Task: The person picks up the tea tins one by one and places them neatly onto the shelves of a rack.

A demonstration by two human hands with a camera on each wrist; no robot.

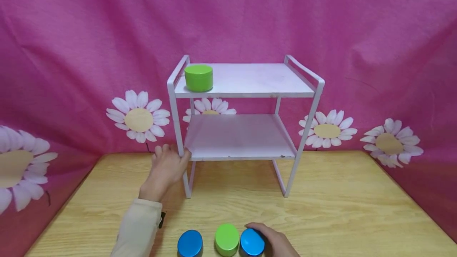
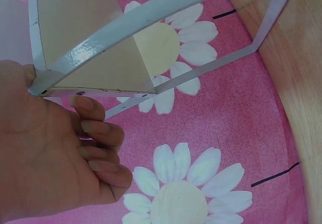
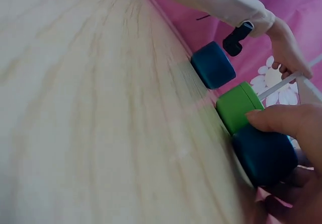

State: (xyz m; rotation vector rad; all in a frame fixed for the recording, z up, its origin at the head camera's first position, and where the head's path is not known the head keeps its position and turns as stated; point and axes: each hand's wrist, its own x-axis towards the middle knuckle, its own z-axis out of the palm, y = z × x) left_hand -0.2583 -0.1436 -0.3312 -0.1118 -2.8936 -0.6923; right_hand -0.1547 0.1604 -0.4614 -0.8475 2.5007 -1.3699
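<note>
A white two-tier rack (image 1: 246, 157) stands on the table, a green round container (image 1: 198, 78) at the left of its top shelf. My left hand (image 1: 168, 165) grips the rack's left front post by the lower shelf; in the left wrist view the thumb of that hand (image 2: 60, 143) is at the frame's corner, the other fingers curled beneath. Near the front edge, my right hand (image 1: 277, 242) holds the right blue container (image 1: 252, 242), thumb on one side and fingers on the other, as the right wrist view shows. Beside it are a green container (image 1: 227, 239) and another blue container (image 1: 190, 244).
The wooden table (image 1: 339, 201) runs under the rack and the containers. A pink cloth (image 1: 242, 19) with white daisies hangs behind and along both sides. A small black device (image 3: 237, 39) is strapped at the left wrist.
</note>
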